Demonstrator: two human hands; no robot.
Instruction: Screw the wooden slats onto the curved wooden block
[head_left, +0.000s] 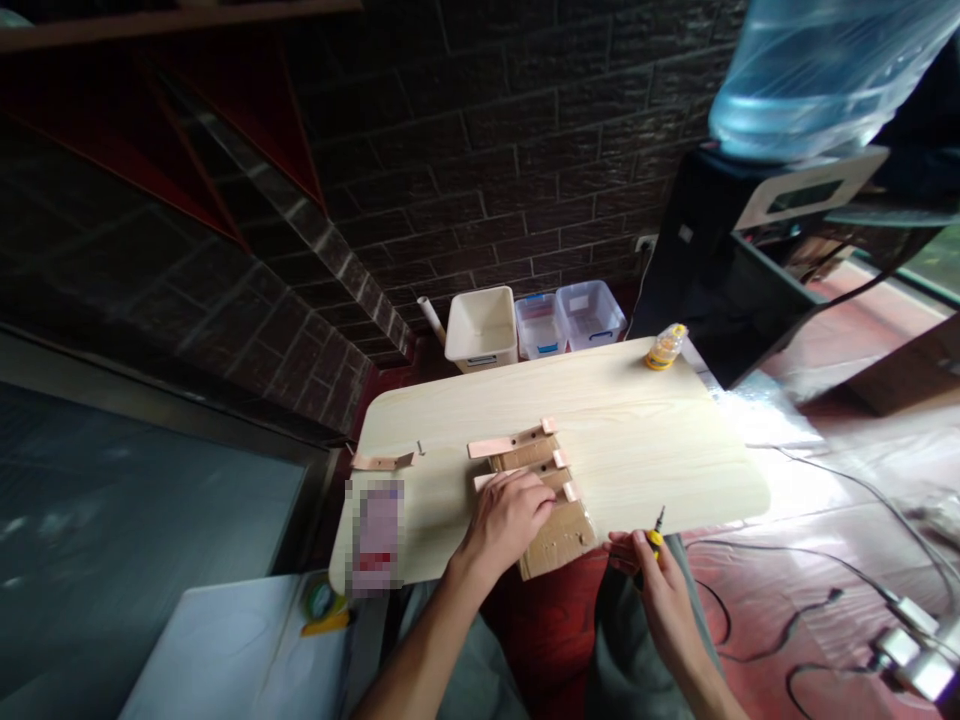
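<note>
My left hand rests over a piece of brown cardboard at the table's near edge. Its curled fingers are on a copper-coloured metal strip with a bent-up end. Partly covered behind that hand is a second such strip. Farthest back lies a third strip with dark holes, at the cardboard's far end. Beyond the table's near edge, above my right leg, my right hand is closed around a yellow and black screwdriver, its tip pointing up.
On the table are another bent strip, a screw, a blurred-out pinkish object and a clear yellow-based container. Plastic bins stand behind it. A tape roll is at left, cables and a power strip at right.
</note>
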